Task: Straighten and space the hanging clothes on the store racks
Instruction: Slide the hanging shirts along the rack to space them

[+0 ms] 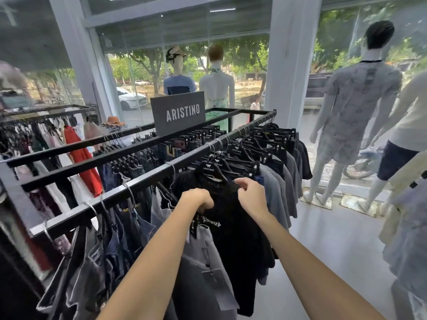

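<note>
Black T-shirt [233,229] in curled grip of left hand [198,200] and right hand [250,195], arms extended

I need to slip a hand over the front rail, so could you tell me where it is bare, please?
The front rail is bare between the wire hook and the Aristino hangers, near the held black T-shirt; beyond, hangers crowd tightly.

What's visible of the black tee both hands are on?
Black T-shirt, soft knit by the look, hanging on the front rail between grey garments, apparently from a black ARISTINO hanger. White gothic lettering crosses the chest, partly hidden. The left hand bunches fabric beside the print; the right hand pinches the upper edge. Its hem hangs free.
</note>
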